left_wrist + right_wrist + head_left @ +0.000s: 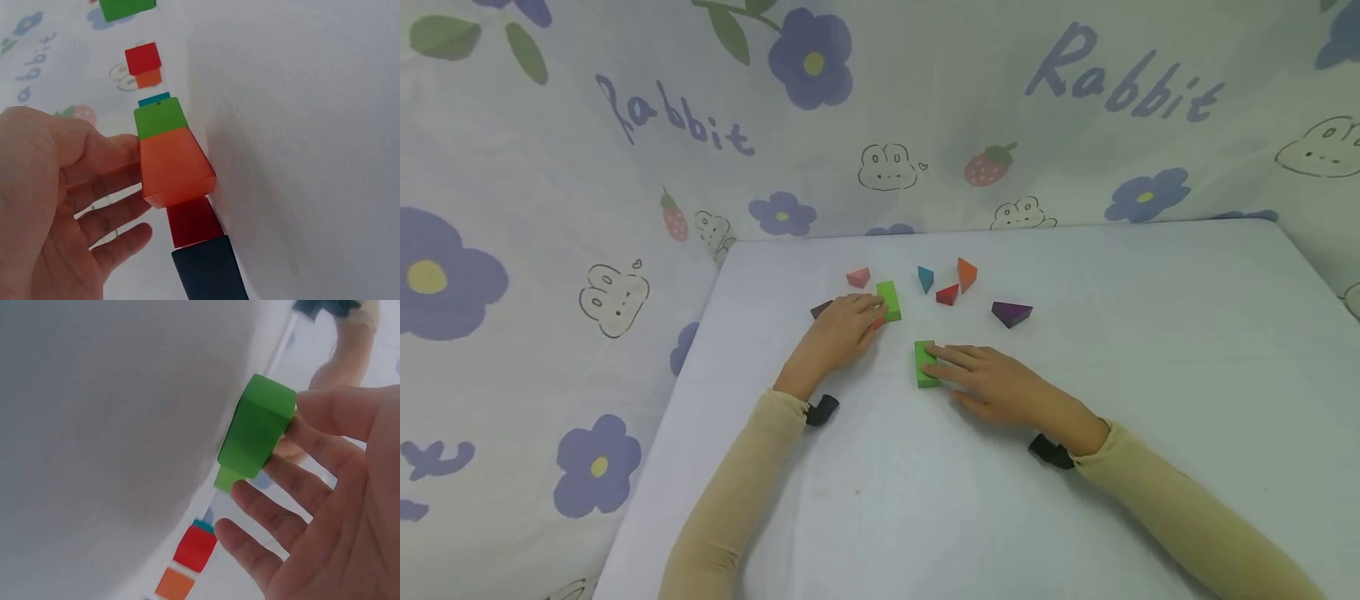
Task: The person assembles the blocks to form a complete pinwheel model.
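Observation:
My left hand (844, 327) lies over the left part of the block group, fingers stretched forward. Its fingertips are at a green block (887, 300) and an orange block (175, 162); in the left wrist view the orange block covers part of the fingertips. Close by are a dark block (209, 269) and a pink block (858, 277), which looks red in the left wrist view. My right hand (996, 383) reaches leftward, its fairly straight fingers touching the top right edge of a second green block (259, 428). In the head view its thumb sits apart from that block.
Behind the hands lie a blue block (926, 279), a red block (947, 294) and an orange wedge (967, 274). A purple block (1011, 313) rests farther right. The white table (1150, 350) meets a printed cloth (940, 108) at its back and left.

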### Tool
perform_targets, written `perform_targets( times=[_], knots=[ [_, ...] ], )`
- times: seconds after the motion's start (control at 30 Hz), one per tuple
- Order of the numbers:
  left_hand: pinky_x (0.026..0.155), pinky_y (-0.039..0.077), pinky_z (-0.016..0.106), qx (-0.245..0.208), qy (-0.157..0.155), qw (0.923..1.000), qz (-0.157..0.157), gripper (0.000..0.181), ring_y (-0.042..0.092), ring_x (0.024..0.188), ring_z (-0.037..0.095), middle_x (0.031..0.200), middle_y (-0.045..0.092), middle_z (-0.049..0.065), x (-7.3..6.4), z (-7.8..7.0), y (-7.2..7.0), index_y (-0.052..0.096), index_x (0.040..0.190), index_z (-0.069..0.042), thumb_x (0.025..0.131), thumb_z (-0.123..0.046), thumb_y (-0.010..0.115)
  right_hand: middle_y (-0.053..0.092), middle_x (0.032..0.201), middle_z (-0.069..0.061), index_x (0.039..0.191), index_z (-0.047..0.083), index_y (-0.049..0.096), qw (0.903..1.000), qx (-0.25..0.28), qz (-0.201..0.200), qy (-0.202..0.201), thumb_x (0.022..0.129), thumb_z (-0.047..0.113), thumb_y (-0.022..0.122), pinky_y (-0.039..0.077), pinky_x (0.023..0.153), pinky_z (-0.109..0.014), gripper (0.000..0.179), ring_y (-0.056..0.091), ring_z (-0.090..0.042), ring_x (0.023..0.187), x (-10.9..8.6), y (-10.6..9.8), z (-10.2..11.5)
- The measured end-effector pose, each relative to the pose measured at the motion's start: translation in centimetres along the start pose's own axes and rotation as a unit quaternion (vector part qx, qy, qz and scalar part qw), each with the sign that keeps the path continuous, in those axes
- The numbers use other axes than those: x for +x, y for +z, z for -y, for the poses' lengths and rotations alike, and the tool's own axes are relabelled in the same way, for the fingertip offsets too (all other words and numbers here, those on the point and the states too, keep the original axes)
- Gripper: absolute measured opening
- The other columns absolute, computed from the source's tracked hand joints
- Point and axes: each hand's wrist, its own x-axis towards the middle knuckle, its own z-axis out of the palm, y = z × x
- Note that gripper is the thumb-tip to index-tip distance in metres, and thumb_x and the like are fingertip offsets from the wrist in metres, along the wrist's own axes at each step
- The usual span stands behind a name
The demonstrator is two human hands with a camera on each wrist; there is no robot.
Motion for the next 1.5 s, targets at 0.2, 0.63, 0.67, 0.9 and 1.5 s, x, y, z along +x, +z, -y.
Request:
perform_targets(
  times=[0.2,0.63,0.67,0.9,1.5],
  knots=[
    [0.115,0.036,0.048,0.002,0.001,1.0,-0.005,0.041,0.046,0.136,0.028,0.146,0.051,0.008,0.0,-0.1,0.1,0.055,0.139,-0.007,0.099,-0.018,0.056,0.041,0.155,-0.006,0.146,0.02,0.048,0.9998,-0.006,0.014,-0.015,0.094,0.022,0.064,0.048,0.103,-0.047,0.054,0.049,-0.028,0.135,0.9,0.1,1.5],
    [0.115,0.036,0.047,0.015,0.002,0.9999,-0.002,0.042,0.045,0.137,0.027,0.148,0.05,0.007,0.2,-0.2,0.4,0.053,0.141,-0.009,0.1,-0.019,0.055,0.037,0.157,-0.004,0.148,0.022,0.045,0.9997,-0.017,0.017,-0.008,0.096,0.026,0.061,0.048,0.103,-0.045,0.054,0.047,-0.026,0.136,0.6,0.2,2.2],
    [0.116,0.035,0.047,0.016,0.002,0.9999,-0.001,0.043,0.045,0.137,0.027,0.148,0.049,0.006,0.2,-0.2,0.4,0.053,0.141,-0.009,0.1,-0.019,0.055,0.037,0.157,-0.004,0.148,0.022,0.045,0.9997,-0.017,0.016,-0.007,0.096,0.026,0.061,0.048,0.103,-0.045,0.054,0.047,-0.026,0.136,0.6,0.2,2.2],
    [0.115,0.036,0.047,0.018,0.007,0.9998,-0.003,0.044,0.046,0.137,0.027,0.148,0.049,0.007,0.3,-0.4,0.2,0.052,0.142,-0.008,0.1,-0.019,0.055,0.037,0.157,-0.005,0.148,0.022,0.044,0.9996,-0.02,0.018,-0.003,0.096,0.026,0.061,0.048,0.103,-0.046,0.055,0.047,-0.026,0.137,0.6,0.3,2.4],
    [0.118,0.032,0.044,0.022,0.011,0.9997,-0.003,0.044,0.044,0.138,0.025,0.15,0.047,0.006,0.2,-0.2,0.7,0.05,0.143,-0.009,0.1,-0.016,0.054,0.031,0.16,-0.005,0.152,0.022,0.037,0.9994,-0.022,0.021,0.018,0.097,0.029,0.058,0.043,0.109,-0.048,0.059,0.039,-0.026,0.142,0.6,-0.5,1.0]
  ],
)
